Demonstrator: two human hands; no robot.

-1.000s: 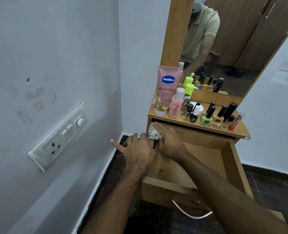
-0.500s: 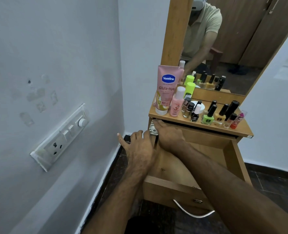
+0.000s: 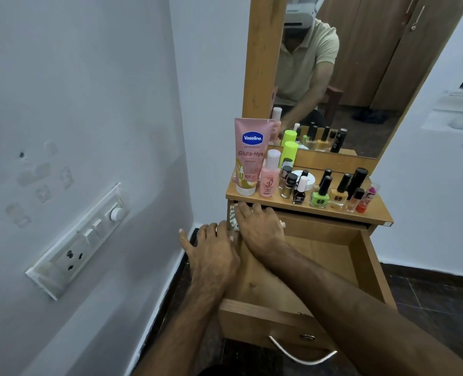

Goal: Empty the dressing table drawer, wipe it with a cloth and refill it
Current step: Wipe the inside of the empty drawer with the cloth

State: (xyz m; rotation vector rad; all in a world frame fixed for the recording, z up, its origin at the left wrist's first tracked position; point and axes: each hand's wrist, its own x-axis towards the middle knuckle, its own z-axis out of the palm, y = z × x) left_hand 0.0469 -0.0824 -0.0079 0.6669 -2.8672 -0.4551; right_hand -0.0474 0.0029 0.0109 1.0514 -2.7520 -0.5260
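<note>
While pulled fully out below the desk top: drawer (image 3: 320, 248), light wood, interior bare where visible, curved metal handle (image 3: 301, 354) on front panel.

Right hand (image 3: 260, 229): reaching across to far left corner of drawer, just under the desk edge, palm down, fingers pressed flat over cloth (image 3: 233, 217). Grip state: fingers spread and laid on the cloth, not curled round it as far as visible.

Cloth: pale, patterned, bunched, mostly hidden under the right hand, lying against the left inner wall at the back of the drawer.

Left hand (image 3: 211, 253): resting on top of the left drawer wall, just beside the right hand, fingers apart and relaxed, holding nothing.

Desk (image 3: 371, 213) top, carrying, left to right: pink Vaseline tube (image 3: 249, 156) standing on its cap; small pink bottle (image 3: 269, 175); neon-green bottle (image 3: 288, 153) behind; round white jar (image 3: 302, 179); row of nail polish bottles, among them a green one (image 3: 320, 192) and a yellow one (image 3: 339, 192); red-capped item (image 3: 366, 199) at far right.

Mirror (image 3: 347, 77) above, showing a person in a pale shirt.

Left wall: switch and socket panel (image 3: 81, 240).
</note>
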